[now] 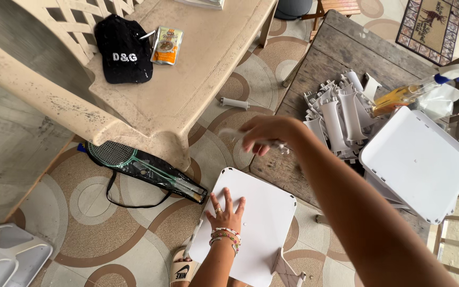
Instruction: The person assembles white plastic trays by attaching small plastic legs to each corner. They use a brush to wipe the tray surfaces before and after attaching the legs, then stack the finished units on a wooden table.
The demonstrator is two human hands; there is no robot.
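Observation:
My left hand lies flat, fingers spread, on a white square plastic panel that stands on the tiled floor. Bead bracelets circle that wrist. My right hand reaches out above the panel toward the low wooden table and grips a white plastic tube, which is blurred by motion. A pile of white plastic tubes and connectors lies on the wooden table just right of that hand.
A second white panel rests on the table's right side, with a spray bottle behind it. One loose white tube lies on the floor. A beige plastic chair carries a black cap and an orange packet. A bagged racket lies below.

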